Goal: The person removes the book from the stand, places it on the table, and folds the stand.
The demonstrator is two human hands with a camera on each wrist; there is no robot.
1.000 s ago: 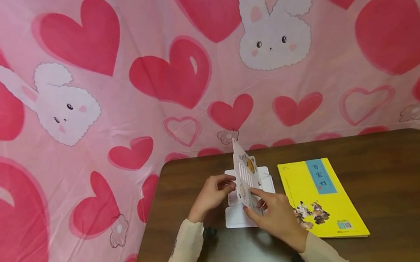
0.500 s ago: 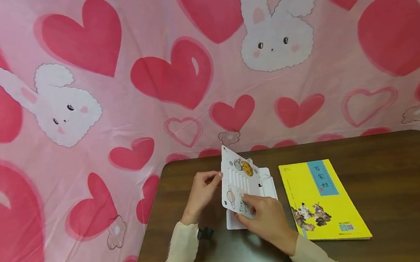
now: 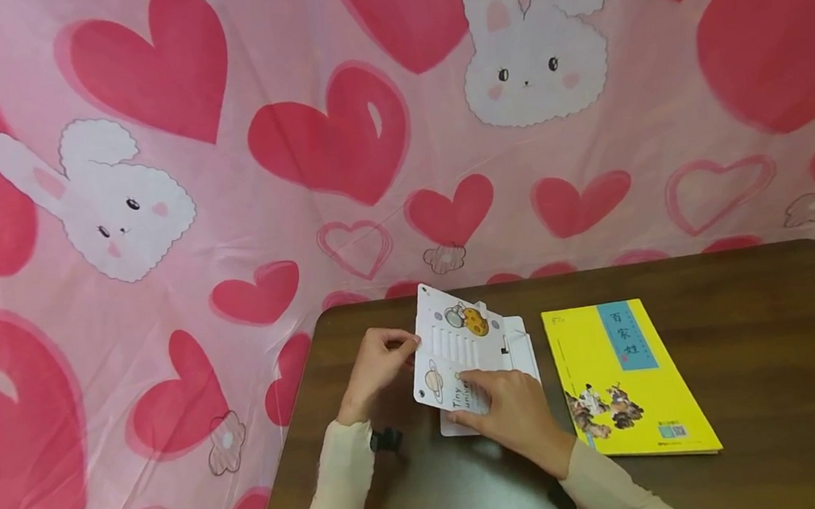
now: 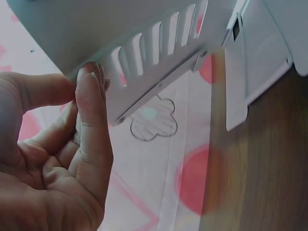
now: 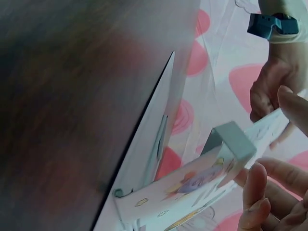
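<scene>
A white foldable book stand with cartoon planets and "Tiny" lettering is on the table, its slotted panel tilted up toward the left. My left hand pinches the panel's outer left edge between thumb and fingers, as the left wrist view shows closely. Over the lower right of the printed face lies my right hand, index finger and thumb spread apart. Its relaxed fingers are by a small raised bracket in the right wrist view; exact contact is hard to tell. A white base plate shows below the panel.
A yellow book with a blue title strip lies flat right of the stand. The dark wooden table meets a pink heart-and-rabbit cloth behind and on the left. A dark wrist strap is on the left forearm.
The panel has swung from nearly upright down toward the left, its printed face turning more into view. My left hand has gone from beside it to pinching its edge, moving left with it.
</scene>
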